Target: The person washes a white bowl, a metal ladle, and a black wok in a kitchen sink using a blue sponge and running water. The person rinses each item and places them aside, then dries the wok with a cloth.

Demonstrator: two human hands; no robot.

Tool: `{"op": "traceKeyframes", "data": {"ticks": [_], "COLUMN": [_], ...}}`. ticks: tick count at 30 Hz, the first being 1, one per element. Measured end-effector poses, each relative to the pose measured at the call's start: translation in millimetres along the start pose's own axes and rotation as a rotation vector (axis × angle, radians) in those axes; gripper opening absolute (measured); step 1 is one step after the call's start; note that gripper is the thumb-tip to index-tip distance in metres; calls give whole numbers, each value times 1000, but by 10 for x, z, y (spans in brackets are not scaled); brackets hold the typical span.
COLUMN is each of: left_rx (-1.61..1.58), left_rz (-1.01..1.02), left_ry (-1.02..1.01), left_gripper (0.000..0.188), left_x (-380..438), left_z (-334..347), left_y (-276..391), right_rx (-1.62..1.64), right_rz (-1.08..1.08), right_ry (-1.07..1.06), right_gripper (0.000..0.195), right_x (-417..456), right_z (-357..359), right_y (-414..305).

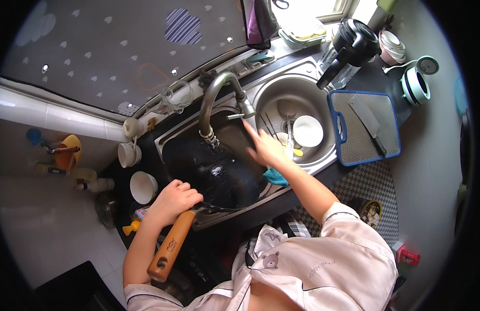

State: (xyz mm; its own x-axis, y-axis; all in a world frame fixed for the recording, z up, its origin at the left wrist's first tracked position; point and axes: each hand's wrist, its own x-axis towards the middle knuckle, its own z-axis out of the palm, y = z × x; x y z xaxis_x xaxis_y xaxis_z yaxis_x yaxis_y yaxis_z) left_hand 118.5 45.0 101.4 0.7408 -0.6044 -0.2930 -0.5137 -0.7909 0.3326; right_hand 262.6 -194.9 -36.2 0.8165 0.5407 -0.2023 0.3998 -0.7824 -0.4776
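A dark wok (212,171) with a wooden handle (173,245) lies tilted in the left sink basin (236,134). My left hand (177,200) rests closed at the wok's near left rim, by the base of the handle; its fingertips' contact is partly hidden. My right hand (265,145) is just below the outlet of the curved metal faucet (220,83), index finger extended towards it, with nothing held. Whether the finger touches the faucet is unclear. A teal cloth (276,177) lies on the sink edge beneath my right wrist.
The right basin holds a white bowl (308,131), chopsticks and a ladle. A cleaver (366,118) lies on the blue-edged cutting board (335,145) at the right. White bowls (143,187) stand on the left counter; a black-lidded jug (352,42) stands behind the right basin.
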Motion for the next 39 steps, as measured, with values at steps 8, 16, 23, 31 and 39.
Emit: {"op": "traceKeyframes", "data": {"ticks": [8, 16, 23, 31, 39], "left_rx": [-31, -24, -18, -2, -6], "left_rz": [-75, -100, -90, -75, -57], "left_ry": [116, 181, 153, 200, 198], "left_gripper": [24, 20, 21, 20, 22], "left_x": [60, 79, 92, 3, 10], "left_z": [441, 870, 951, 1139, 1168], "left_y": [-203, -302, -347, -375, -392], "right_rx": [243, 1846, 2511, 2691, 2271], "right_rz": [70, 880, 1039, 1096, 961], "right_ry": [119, -257, -15, -6, 115], "right_gripper": [46, 11, 43, 33, 27], "right_x": [702, 924, 1489, 1307, 1024], "right_z": [574, 1999, 2687, 2400, 1995], "right_y": [78, -325, -412, -508, -396]}}
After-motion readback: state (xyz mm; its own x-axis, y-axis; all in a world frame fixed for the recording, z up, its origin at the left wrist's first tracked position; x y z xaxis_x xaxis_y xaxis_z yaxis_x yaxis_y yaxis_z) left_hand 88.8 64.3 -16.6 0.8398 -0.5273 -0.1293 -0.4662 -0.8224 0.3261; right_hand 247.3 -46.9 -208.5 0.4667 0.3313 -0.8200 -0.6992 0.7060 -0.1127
